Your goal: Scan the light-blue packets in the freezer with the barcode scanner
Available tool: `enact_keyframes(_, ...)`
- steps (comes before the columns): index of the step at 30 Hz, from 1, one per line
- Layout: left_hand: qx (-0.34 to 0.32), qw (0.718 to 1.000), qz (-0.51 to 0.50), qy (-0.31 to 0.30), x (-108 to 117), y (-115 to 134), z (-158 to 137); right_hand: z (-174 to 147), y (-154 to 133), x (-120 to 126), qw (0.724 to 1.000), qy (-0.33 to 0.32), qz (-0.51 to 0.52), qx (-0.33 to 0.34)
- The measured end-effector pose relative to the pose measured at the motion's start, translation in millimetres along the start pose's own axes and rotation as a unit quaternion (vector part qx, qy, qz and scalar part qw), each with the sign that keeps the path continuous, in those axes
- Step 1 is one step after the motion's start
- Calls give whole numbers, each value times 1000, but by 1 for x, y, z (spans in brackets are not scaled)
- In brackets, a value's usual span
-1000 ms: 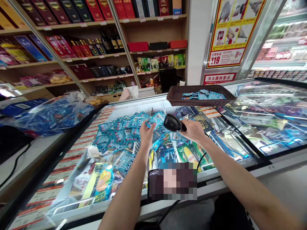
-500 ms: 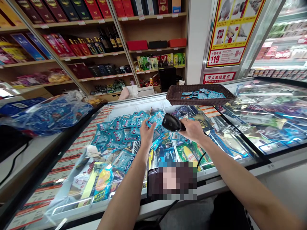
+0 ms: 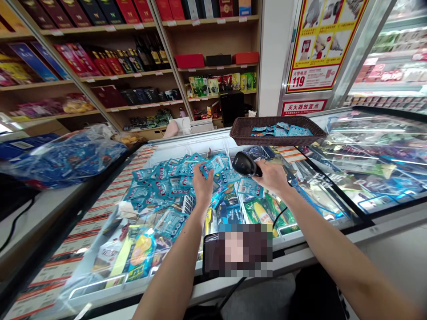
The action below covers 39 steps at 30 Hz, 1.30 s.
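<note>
Between thumb and fingers, my left hand (image 3: pixel 203 181) pinches a small blue snack packet (image 3: pixel 215 164), its barcode side facing up. My right hand (image 3: pixel 271 177) is wrapped round the handle of a black barcode scanner (image 3: pixel 246 164), whose head points left toward the packet, a short gap apart. Many like blue packets (image 3: pixel 163 180) lie in a spread pile on the freezer's glass top, left of and beyond my left hand. A few more packets (image 3: pixel 251 187) lie below the scanner. The scanner's black cord (image 3: pixel 277 218) runs down past my right forearm.
A brown wicker basket (image 3: pixel 236 137) with blue packets stands at the freezer's far edge. A phone (image 3: pixel 210 258) with a blurred screen rests at the near edge. Left is a clear plastic bag (image 3: pixel 76 155) of blue packets. Shelves (image 3: pixel 213 40) of goods stand behind.
My right hand has drawn the scanner slightly right, away from the packet, uncovering more of it. My left hand still holds the packet in nearly the same place. The view has shifted slightly.
</note>
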<state>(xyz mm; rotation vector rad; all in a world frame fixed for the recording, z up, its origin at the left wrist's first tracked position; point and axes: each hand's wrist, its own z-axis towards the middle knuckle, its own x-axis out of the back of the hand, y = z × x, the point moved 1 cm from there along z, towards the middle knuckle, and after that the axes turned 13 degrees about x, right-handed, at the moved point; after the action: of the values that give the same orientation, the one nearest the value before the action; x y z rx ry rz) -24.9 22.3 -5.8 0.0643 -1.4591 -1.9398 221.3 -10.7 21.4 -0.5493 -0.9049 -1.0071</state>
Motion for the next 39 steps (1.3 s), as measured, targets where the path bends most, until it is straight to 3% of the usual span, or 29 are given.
enact_keyframes(6,-121,980,151,39,8,6,-1,-4,24,1,993,-5,-38,-109)
enact_keyframes(11,-180,952,243,51,11,17,-11,-6,32,-3,990,-13,-47,-131)
enact_keyframes(13,-245,933,263,-10,6,20,-16,-7,33,-4,990,-13,-49,-129)
enact_keyframes(17,-365,862,284,-209,-8,17,-22,-7,33,-2,991,-13,-52,-123)
enact_keyframes(20,-347,853,294,-256,-15,8,-21,-7,32,0,991,-16,-52,-122)
enact_keyframes(25,-299,879,306,-212,-16,-2,-16,-6,31,0,991,-28,-47,-123)
enact_keyframes(29,-319,873,302,-210,-13,1,-16,-6,32,-1,990,-31,-45,-126)
enact_keyframes(34,-363,854,238,-287,-16,15,-25,-7,33,-1,990,-30,-51,-125)
enact_keyframes(39,-346,833,191,-388,-23,25,-37,-6,32,-1,991,-35,-53,-121)
